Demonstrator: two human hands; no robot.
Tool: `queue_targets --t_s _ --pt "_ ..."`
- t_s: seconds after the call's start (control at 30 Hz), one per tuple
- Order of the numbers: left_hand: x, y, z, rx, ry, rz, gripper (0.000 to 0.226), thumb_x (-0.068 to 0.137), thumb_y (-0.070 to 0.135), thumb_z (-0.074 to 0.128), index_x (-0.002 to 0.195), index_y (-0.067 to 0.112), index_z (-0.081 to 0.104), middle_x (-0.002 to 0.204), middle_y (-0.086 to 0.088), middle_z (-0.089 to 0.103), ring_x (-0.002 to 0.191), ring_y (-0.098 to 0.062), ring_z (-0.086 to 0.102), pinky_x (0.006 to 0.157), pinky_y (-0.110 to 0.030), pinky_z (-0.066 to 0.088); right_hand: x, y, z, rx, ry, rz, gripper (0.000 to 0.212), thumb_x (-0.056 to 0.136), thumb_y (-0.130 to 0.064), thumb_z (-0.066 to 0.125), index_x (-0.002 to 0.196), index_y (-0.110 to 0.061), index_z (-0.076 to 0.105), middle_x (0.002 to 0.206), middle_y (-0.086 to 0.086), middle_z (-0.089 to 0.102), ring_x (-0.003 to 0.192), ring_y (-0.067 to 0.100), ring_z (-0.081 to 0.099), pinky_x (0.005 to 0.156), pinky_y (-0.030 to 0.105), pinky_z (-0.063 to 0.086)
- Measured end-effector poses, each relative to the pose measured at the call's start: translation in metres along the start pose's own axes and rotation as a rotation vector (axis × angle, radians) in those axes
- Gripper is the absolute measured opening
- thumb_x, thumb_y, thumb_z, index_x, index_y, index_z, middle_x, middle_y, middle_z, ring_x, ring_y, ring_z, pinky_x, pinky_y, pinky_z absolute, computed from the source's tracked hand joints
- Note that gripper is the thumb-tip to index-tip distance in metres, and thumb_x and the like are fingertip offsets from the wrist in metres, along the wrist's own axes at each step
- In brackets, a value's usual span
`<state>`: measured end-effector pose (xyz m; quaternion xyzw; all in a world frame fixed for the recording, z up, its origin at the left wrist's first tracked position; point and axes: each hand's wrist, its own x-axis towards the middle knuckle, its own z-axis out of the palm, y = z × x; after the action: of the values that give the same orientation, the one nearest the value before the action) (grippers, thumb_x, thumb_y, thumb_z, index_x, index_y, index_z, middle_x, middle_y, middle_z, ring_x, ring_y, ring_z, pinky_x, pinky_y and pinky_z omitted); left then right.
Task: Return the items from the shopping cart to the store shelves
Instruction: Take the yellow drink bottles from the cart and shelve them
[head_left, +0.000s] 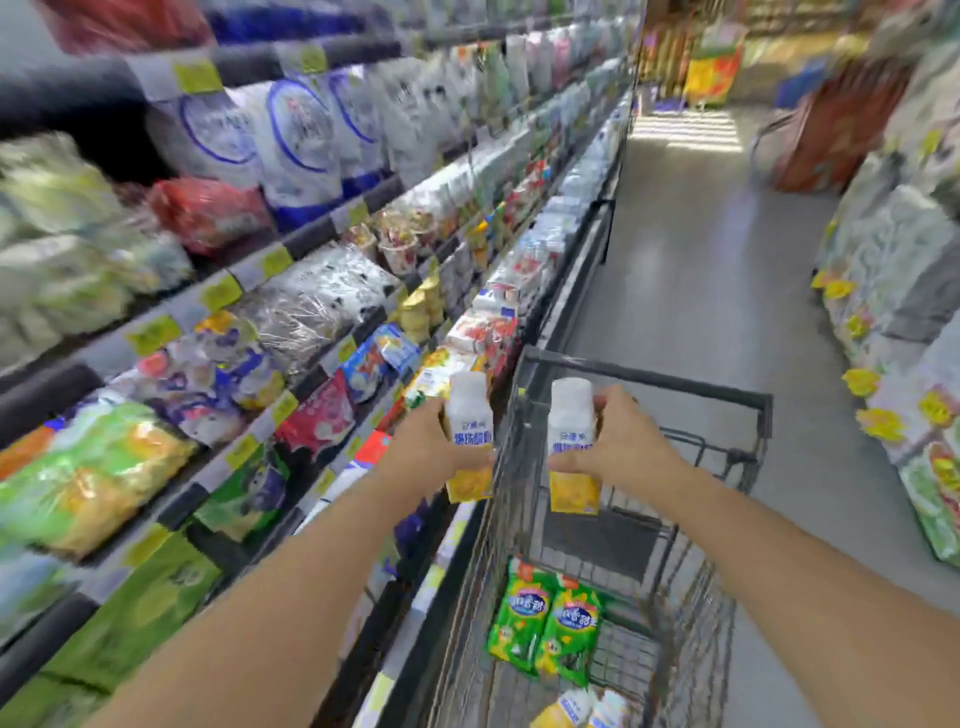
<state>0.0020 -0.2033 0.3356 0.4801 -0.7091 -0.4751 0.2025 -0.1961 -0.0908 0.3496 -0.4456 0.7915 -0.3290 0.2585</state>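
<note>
Above the shopping cart (644, 395) rim: left hand (431, 447) grasping one white-and-yellow bottle (470, 431) upright, just outside the cart's left edge, beside the store shelves (291, 322). Right hand (618, 441) grasping a matching bottle (571, 447) over the basket. Below the hands: two green packets (545, 623). Rightward: open aisle floor (701, 260).

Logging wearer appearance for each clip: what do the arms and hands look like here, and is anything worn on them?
Both forearms are bare up to the frame edge, with no sleeve showing. The left hand and right hand wear no gloves, and no watch, bracelet or ring is visible.
</note>
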Motion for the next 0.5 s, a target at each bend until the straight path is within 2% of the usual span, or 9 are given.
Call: queue_targets --t_s 0.07,0.1,0.2,0.3,0.43,0.5 --pt "-0.026 0.01 -0.027 -0.028 0.077 -0.005 0.045 0.063 0.012 0.092 0.097 0.018 0.063 0.091 -0.004 0.072 0.082 -0.02 0.068 0.073 -0.037 0.058 -0.011 -0.026 -0.007 0.001 -0.028 -0.087 0.076 0.054 -0.032 0.096 0.109 -0.016 0.046 0.103 0.001 0.064 0.092 0.019 0.063 0.083 0.039 0.053" --pt "-0.042 0.014 -0.038 -0.035 0.113 -0.016 0.048 0.063 0.013 0.092 0.102 0.017 0.063 0.095 -0.005 0.072 0.086 -0.021 0.069 0.076 -0.039 0.058 -0.017 -0.036 -0.01 0.009 -0.049 -0.129 0.078 0.053 -0.035 0.096 0.11 -0.017 0.046 0.103 -0.001 0.065 0.092 0.016 0.063 0.08 0.037 0.052" --pt "-0.089 0.021 -0.066 -0.048 0.25 -0.017 0.052 0.067 0.017 0.091 0.11 0.017 0.061 0.099 -0.003 0.07 0.091 -0.02 0.069 0.071 -0.032 0.056 -0.04 -0.067 -0.01 0.031 -0.126 -0.268 0.079 0.054 -0.037 0.096 0.112 -0.02 0.045 0.099 -0.011 0.063 0.083 0.002 0.06 0.066 0.022 0.047" --pt "-0.146 0.026 -0.086 -0.067 0.39 -0.022 0.052 0.07 0.02 0.089 0.113 0.018 0.059 0.097 -0.001 0.069 0.083 -0.016 0.067 0.059 -0.023 0.049 -0.068 -0.098 0.0 0.073 -0.223 -0.354 0.077 0.06 -0.03 0.095 0.116 -0.017 0.043 0.099 -0.008 0.06 0.086 0.008 0.061 0.073 0.026 0.051" --pt "-0.229 0.014 -0.111 -0.055 0.554 -0.094 0.054 0.07 0.019 0.089 0.115 0.018 0.059 0.103 -0.001 0.069 0.093 -0.018 0.067 0.069 -0.026 0.052 -0.114 -0.137 0.03 0.093 -0.381 -0.478 0.074 0.063 -0.03 0.094 0.116 -0.016 0.044 0.099 -0.005 0.062 0.082 0.005 0.061 0.065 0.023 0.051" --pt "-0.275 0.004 -0.127 -0.044 0.631 -0.136 0.054 0.068 0.021 0.09 0.114 0.017 0.06 0.103 0.0 0.07 0.091 -0.016 0.067 0.07 -0.024 0.051 -0.142 -0.157 0.047 0.094 -0.463 -0.52 0.07 0.064 -0.027 0.093 0.113 -0.016 0.043 0.1 -0.003 0.062 0.082 0.005 0.061 0.061 0.02 0.048"
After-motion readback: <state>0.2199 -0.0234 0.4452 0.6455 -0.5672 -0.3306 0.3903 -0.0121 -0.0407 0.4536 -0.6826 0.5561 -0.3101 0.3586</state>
